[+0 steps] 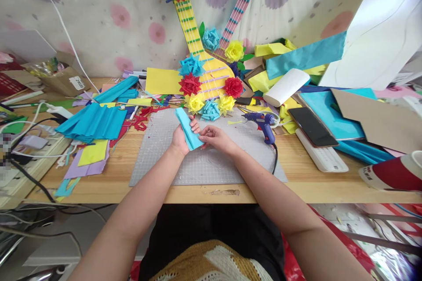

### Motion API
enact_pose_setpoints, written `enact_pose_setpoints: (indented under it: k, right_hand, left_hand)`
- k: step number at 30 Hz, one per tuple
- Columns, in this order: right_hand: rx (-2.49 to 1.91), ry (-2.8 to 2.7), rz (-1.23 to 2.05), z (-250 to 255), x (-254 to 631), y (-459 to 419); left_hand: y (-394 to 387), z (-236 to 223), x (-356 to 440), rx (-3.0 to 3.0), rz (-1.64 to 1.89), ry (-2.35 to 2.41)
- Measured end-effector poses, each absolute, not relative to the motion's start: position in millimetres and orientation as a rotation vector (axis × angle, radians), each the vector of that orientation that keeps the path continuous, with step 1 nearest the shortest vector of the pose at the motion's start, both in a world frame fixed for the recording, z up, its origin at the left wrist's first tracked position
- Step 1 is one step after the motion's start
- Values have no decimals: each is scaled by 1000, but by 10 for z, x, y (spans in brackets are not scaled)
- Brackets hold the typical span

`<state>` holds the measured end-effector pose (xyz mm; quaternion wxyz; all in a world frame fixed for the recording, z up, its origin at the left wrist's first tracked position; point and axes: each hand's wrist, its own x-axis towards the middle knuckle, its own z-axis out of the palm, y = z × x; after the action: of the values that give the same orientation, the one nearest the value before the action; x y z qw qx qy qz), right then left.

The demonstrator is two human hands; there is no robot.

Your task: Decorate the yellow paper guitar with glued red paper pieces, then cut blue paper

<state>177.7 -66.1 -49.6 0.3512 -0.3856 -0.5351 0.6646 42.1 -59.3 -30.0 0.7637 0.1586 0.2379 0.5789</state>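
A folded strip of blue crepe paper (188, 131) lies slantwise across my left hand (181, 139), whose fingers curl round its far side. My right hand (212, 137) pinches the strip's lower right edge between thumb and fingers. Both hands are above the grey cutting mat (158, 167). Right of them on the mat rests a blue hot glue gun (262, 122), its nozzle pointing left. Just beyond the hands leans a yellow paper guitar (214, 74) trimmed with red, yellow and blue paper flowers.
Pleated blue crepe paper (95, 122) and paper scraps lie at left, near a power strip with cables. A phone (313, 126), a white case (286, 87) and cardboard (379, 118) are at right. A paper cup (395, 171) stands near the right front edge.
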Motion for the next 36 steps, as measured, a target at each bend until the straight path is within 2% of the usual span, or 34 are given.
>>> enact_pose_setpoints:
  k: [3, 9, 14, 18, 25, 36]
  right_hand:
    - [-1015, -1467, 1640, -507, 1806, -654]
    - [-887, -2088, 804, -453, 1834, -741]
    - [-962, -2191, 511, -414, 1757, -807]
    - [-1029, -2026, 664, -452, 1720, -770]
    - [-1181, -1379, 1502, -492, 1751, -644]
    - [-1182, -1298, 1623, -372, 1712, -736]
  left_hand:
    - [-585, -302, 421, 342, 1254, 513]
    - [-563, -303, 408, 274, 1341, 570]
    - [-581, -269, 450, 211, 1377, 668]
    - [-581, -256, 496, 226, 1389, 723]
    - [-567, -258, 507, 189, 1380, 768]
    - [-585, -351, 511, 260, 1411, 888]
